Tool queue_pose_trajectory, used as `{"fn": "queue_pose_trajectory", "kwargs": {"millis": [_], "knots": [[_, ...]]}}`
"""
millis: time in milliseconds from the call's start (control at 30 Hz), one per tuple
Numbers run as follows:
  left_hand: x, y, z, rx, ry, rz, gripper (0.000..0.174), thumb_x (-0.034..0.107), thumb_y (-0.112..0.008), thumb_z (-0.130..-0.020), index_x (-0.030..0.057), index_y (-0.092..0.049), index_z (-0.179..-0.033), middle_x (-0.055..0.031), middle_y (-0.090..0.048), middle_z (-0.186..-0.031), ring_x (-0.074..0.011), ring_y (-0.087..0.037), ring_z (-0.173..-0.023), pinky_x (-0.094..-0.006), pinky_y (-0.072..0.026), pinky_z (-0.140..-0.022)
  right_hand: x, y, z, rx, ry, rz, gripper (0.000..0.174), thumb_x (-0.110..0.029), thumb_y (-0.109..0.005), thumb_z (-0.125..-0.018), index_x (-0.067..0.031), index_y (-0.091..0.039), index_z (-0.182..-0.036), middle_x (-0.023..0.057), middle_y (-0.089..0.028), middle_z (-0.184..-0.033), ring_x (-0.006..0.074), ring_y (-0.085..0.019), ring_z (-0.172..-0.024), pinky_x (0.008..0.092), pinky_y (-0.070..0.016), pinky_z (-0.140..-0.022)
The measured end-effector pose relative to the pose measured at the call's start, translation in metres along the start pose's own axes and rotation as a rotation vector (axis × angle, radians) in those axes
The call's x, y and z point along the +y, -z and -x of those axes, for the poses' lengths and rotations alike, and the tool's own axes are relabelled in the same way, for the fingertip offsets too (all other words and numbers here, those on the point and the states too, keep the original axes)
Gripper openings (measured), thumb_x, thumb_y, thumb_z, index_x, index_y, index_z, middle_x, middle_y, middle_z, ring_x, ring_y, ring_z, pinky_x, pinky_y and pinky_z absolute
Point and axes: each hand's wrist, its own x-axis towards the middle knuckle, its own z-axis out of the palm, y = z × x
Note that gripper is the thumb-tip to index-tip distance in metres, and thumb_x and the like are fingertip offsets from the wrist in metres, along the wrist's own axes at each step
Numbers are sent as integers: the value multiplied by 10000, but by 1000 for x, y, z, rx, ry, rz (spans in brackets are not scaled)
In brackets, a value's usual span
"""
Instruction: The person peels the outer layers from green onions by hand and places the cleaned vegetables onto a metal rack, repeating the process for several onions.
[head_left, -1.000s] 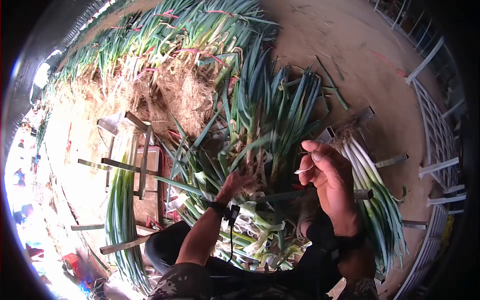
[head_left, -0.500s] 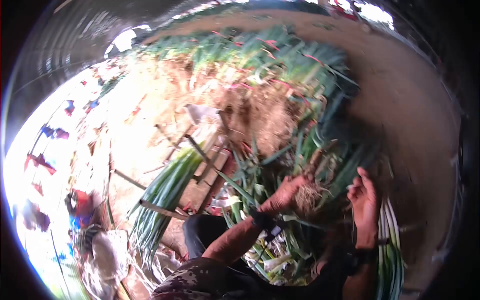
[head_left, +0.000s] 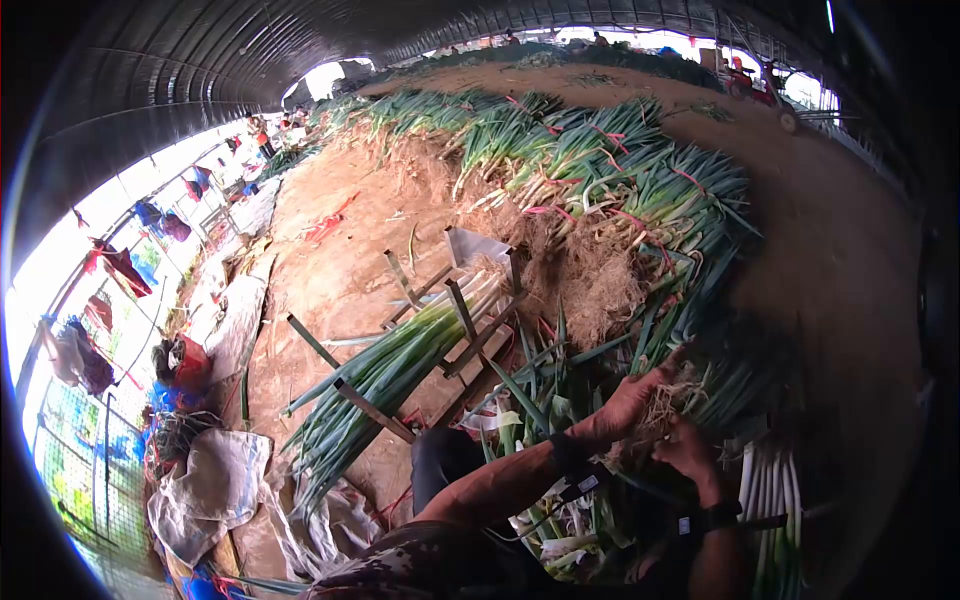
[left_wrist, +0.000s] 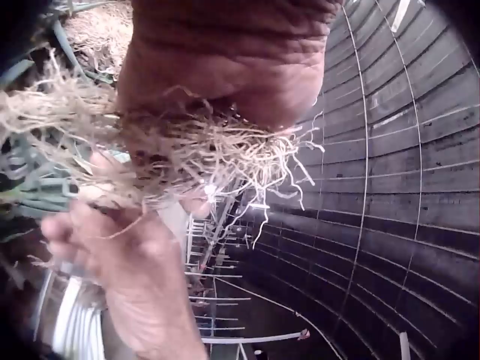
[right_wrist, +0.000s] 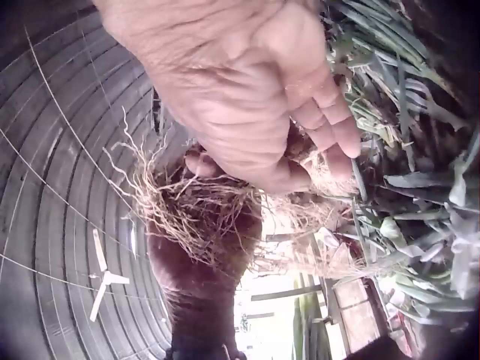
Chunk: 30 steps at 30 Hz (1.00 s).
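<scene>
My left hand (head_left: 625,405) grips green onions by their root ends. Tangled pale roots (left_wrist: 217,154) spill over its fingers, and the stalks are mostly hidden behind it. Close below comes my right hand (head_left: 690,455), its bent fingers right at the roots. In the right wrist view, roots show between the thumb and fingers of the right hand (right_wrist: 240,105); I cannot tell whether it pinches a stalk. Beyond the roots there, the left hand (right_wrist: 202,262) is curled. Loose green onions (head_left: 560,400) lie below and around both hands.
A metal rack (head_left: 475,340) at left holds cleaned green onions (head_left: 395,365). More white stalks (head_left: 770,480) lie at right. Tied onion bundles (head_left: 600,150) line the earth floor ahead. A pale sack (head_left: 215,490) lies at lower left, and a bent knee (head_left: 440,465) is close by.
The view has swung left and up. My left hand has lifted with roots now in its grip. The right hand, earlier apart with a small white scrap, has come in beside the roots.
</scene>
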Motion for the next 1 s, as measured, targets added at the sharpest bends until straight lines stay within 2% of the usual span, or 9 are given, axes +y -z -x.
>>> {"fn": "queue_pose_trajectory", "kwargs": {"millis": [167,400,567,633,667,767,833,900,1000], "knots": [[36,9,19,-13,-142,51,493,436,-576,-972,26,-593,-1245,-57,-657,-1091,-170,-622,-966,-339,-520,-844,64,-13,-19,174,66,-347,323,-42,-640,-850,-33,-620,-1172,42,-662,-947,157,-635,-844,310,-521,-781],[72,59,25,102,-203,182,425,336,-547,-966,6,-575,-1234,-100,-665,-1111,-231,-640,-999,-406,-520,-919,11,29,-5,770,487,-377,215,22,-559,-941,-33,-586,-1146,81,-610,-1141,179,-573,-1074,322,-481,-936],[41,123,12,12,-177,161,525,458,-425,-1026,14,-548,-1277,-109,-662,-1120,-260,-653,-952,-421,-552,-829,8,27,-5,695,423,58,215,12,-596,-886,-12,-603,-1100,135,-641,-1090,249,-633,-1013,354,-498,-912],[42,116,22,97,-274,81,506,439,-481,-1014,7,-560,-1265,-120,-671,-1102,-240,-682,-861,-374,-592,-718,-5,35,12,323,-2,61,579,41,-605,-837,-51,-484,-1396,145,-560,-1326,146,-580,-1059,306,-497,-878],[50,93,28,150,-302,24,507,429,-476,-1018,-5,-560,-1266,-123,-677,-1083,-241,-685,-863,-373,-590,-719,16,30,10,337,16,181,683,45,-634,-800,-58,-439,-1447,174,-567,-1314,127,-588,-1052,299,-511,-832],[70,34,54,221,-235,-55,489,382,-518,-995,-33,-574,-1246,-113,-698,-987,-232,-692,-817,-373,-578,-726,23,24,0,74,-65,-302,621,-72,-686,-860,-26,-447,-1431,158,-625,-1248,182,-639,-1017,322,-535,-855],[68,22,70,283,-215,-297,458,367,-560,-969,-24,-600,-1203,-98,-695,-940,-195,-684,-787,-357,-574,-733,4,5,-9,133,-268,-740,597,-369,-664,-933,-39,-486,-1398,146,-655,-1203,235,-663,-1005,362,-546,-874],[67,-1,91,199,-189,-285,441,362,-584,-947,-32,-620,-1143,-90,-685,-961,-155,-656,-773,-319,-547,-717,4,-6,-22,98,-312,-919,677,-619,-530,-941,-72,-540,-1340,134,-664,-1195,252,-670,-1011,386,-541,-892],[54,-30,114,-123,-148,-345,396,278,-664,-899,-23,-625,-1153,-76,-666,-1017,-142,-630,-826,-312,-516,-731,-4,7,-15,171,-266,-1205,706,-677,-471,-931,-75,-567,-1288,117,-669,-1211,248,-663,-1041,402,-524,-913]]}}
